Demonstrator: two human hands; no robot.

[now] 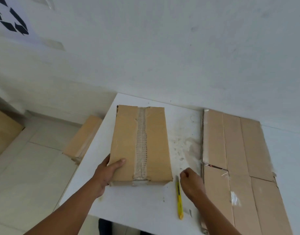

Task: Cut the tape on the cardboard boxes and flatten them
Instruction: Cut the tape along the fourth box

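A closed cardboard box (125,141) lies on the white table (139,202), with a strip of clear tape (141,143) running along the middle of its top. My left hand (108,170) grips the box at its near left corner, thumb on the top face. A yellow utility knife (179,199) lies on the table just right of the box. My right hand (192,182) hovers beside the knife's far end with its fingers curled, holding nothing.
Flattened cardboard (244,167) covers the table's right side. Another closed box (83,138) sits on the tiled floor left of the table, and part of a larger box (3,131) shows at the far left edge. A white wall stands behind.
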